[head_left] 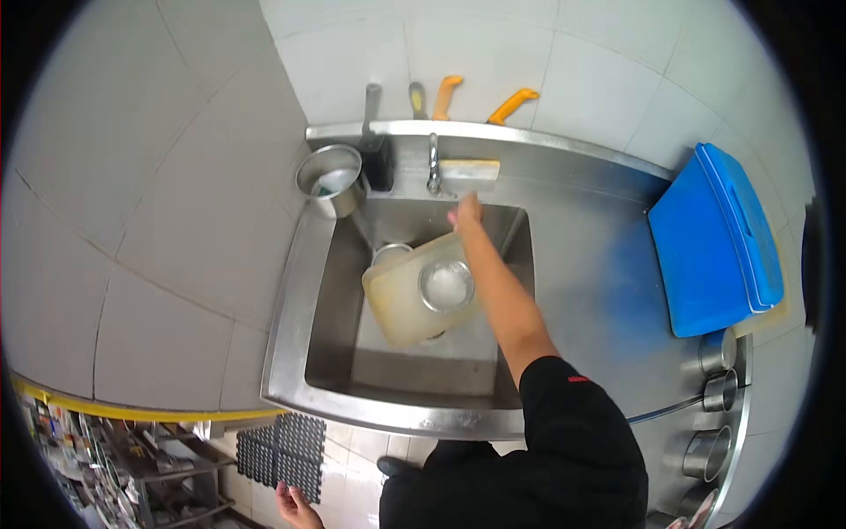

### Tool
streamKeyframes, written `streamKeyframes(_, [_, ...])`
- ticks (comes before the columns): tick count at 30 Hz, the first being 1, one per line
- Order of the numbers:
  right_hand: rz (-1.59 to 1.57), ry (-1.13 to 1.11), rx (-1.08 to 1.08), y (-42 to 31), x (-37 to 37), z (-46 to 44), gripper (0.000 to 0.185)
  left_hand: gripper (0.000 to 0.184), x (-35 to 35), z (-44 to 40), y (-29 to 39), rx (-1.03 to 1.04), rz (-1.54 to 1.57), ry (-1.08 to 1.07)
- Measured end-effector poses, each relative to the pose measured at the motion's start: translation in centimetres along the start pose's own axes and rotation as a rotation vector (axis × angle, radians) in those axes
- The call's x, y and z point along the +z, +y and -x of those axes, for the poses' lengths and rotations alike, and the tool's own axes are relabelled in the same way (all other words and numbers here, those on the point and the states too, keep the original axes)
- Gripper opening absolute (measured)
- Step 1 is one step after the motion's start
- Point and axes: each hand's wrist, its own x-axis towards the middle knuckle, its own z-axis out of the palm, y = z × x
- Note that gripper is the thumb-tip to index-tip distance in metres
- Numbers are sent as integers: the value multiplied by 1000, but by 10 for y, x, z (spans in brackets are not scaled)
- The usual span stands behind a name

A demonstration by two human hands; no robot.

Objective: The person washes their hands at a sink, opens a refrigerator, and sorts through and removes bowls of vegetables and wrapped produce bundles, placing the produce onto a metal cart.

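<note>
Right hand (467, 213) is reaching near the faucet (434, 166), can't tell its grip, left hand (296, 506) is hanging loosely half-open outside the sink (423, 374), where a plastic tub (398, 307) is lying with a steel bowl (447, 286).

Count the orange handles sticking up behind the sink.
2. One orange handle is beside the yellow-and-grey handle; the other slants farther right. More may be hidden behind the metal ledge.
</note>
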Motion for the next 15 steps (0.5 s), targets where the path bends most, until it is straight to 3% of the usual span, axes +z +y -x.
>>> streamKeyframes(2, [-124,19,226,8,-2,-8,54,35,34,-5,45,71,51,-63])
streamKeyframes(3, [-146,14,212,4,9,-21,54,35,57,-10,72,128,83,-118])
streamKeyframes(5, [-357,-440,-116,5,24,-48,64,35,108,-19,121,196,82,-260])
streamKeyframes(6, [-363,-620,-168,1,31,-60,43,35,135,-23,140,264,120,-370])
streamKeyframes(7, [-103,-560,-283,-3,41,-65,30,35,162,-29,157,331,157,-492])
streamKeyframes(8, [99,-552,-248,-18,38,-32,25,35,192,-35,176,355,125,-557])
streamKeyframes(9, [373,-598,-427,-12,38,-32,23,34,223,-38,191,380,95,-658])
streamKeyframes(11, [892,-801,-986,27,38,-37,31,33,288,-49,216,320,90,-838])
streamKeyframes(13, [1103,-963,-1521,53,36,-49,47,33,363,-65,229,223,174,-973])
streamKeyframes(14, [1107,-1077,-1698,54,44,-52,51,33,397,-65,243,205,239,-1034])
streamKeyframes(15, [1538,-1171,-1623,42,55,-42,51,32,428,-66,256,180,301,-1070])
